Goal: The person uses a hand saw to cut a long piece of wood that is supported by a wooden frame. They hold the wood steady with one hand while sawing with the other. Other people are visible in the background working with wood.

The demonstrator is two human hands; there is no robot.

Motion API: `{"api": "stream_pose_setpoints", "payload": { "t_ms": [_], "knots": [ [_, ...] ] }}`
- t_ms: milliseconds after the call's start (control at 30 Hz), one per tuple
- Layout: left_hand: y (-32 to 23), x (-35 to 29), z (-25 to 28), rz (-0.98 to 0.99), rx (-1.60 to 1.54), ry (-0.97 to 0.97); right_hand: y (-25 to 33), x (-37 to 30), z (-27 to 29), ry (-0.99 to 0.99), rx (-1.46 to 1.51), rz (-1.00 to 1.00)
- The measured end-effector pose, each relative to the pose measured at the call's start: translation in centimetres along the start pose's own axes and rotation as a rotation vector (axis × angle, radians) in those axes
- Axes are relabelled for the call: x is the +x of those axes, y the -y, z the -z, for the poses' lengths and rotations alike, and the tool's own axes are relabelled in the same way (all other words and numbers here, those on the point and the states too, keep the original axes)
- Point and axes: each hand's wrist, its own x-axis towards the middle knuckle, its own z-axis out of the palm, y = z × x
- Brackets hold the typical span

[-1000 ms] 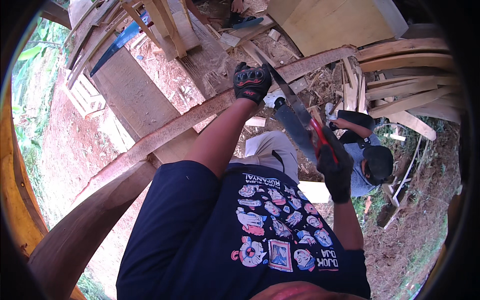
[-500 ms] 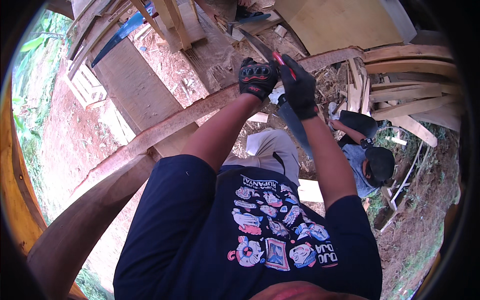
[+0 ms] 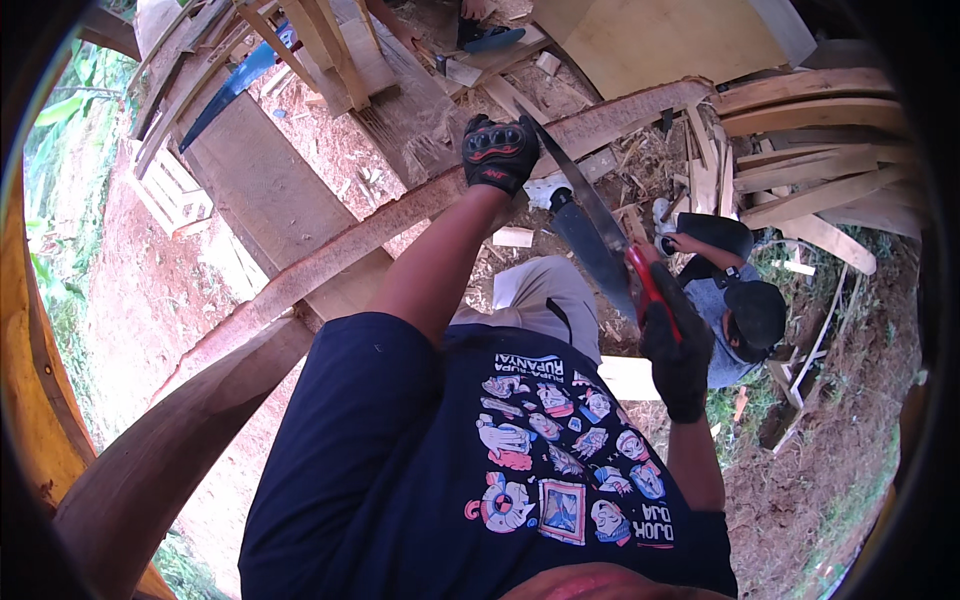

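A long rough-edged plank (image 3: 380,226) runs slantwise from lower left to upper right in front of me. My left hand (image 3: 500,153), in a black glove with hard knuckle guards, is closed over the plank. In its black glove, my right hand (image 3: 678,345) grips the red handle of a handsaw (image 3: 584,186). The saw's blade points up and left, its far part lying across the plank just right of my left hand. Whether the teeth are in a cut, I cannot tell. A curved timber (image 3: 190,440) meets the plank's underside at the left.
A co-worker in a dark cap (image 3: 755,312) crouches close on the right. Behind them are stacked curved boards (image 3: 815,115). A blue-bladed saw (image 3: 225,95) lies on boards at upper left. A plywood sheet (image 3: 660,45) stands at the top, and offcuts and shavings litter the ground.
My right hand has drawn the handsaw back, down and to the right, from beside my left hand, so more blade shows. My left hand stays on the plank.
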Motion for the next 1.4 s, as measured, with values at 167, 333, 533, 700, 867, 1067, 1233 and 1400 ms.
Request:
{"api": "stream_pose_setpoints", "payload": {
  "t_ms": [167,333,533,700,867,1067,1233,1400],
  "knots": [
    [-0.3,-0.6,1.3,-0.019,-0.015,0.041,3.6,2.4,1.4,-0.047,-0.023,0.137],
    [0.2,-0.7,-0.1,0.012,-0.009,0.030,-2.7,14.6,-8.8,-0.234,-0.089,0.472],
    [-0.6,-0.1,1.1,-0.024,-0.083,0.048,-3.6,23.4,-15.9,-0.357,0.047,0.360],
    [0.3,-0.3,-0.6,0.042,0.028,-0.007,-4.2,13.9,-11.9,-0.324,-0.184,0.544],
    [-0.7,-0.5,0.9,-0.019,0.032,0.069,-1.9,0.0,-3.4,-0.172,0.182,0.091],
    [-1.1,-1.5,0.7,-0.011,0.024,0.064,4.6,0.8,3.8,-0.050,-0.110,0.217],
    [-1.2,-1.3,-0.2,-0.015,-0.023,0.045,-0.6,11.8,-3.2,-0.146,-0.163,0.474],
    [-1.7,-1.7,0.8,-0.009,-0.076,0.093,-3.0,20.6,-14.5,-0.318,-0.134,0.408]
  ]
}}
